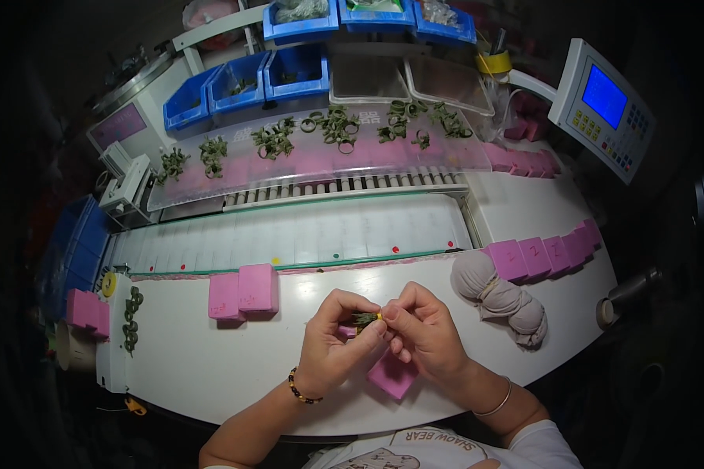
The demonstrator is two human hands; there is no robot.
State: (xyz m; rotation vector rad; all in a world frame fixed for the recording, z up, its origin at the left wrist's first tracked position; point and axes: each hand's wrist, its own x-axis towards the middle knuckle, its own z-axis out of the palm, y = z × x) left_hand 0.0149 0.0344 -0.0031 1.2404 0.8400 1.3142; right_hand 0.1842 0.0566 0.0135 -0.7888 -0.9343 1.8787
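Note:
My hands meet over the near middle of the white table. My left hand (332, 344) pinches a small dark green piece (363, 319) with thin, finger-like prongs. At its right end is a yellow bit (379, 316), where the fingertips of my right hand (430, 336) close on it. The fingers hide much of the piece, so its exact kind cannot be told. Directly below my hands lies a pink block (393, 377), partly covered by them. Two more pink blocks (258, 288) stand side by side to the left.
A conveyor with a white belt (305, 234) crosses the table. Behind it, clusters of green rings (274, 141) lie on a clear sheet, below blue bins (296, 74). At right are a rolled grey cloth (497, 297), a row of pink blocks (533, 258) and a control panel (606, 109).

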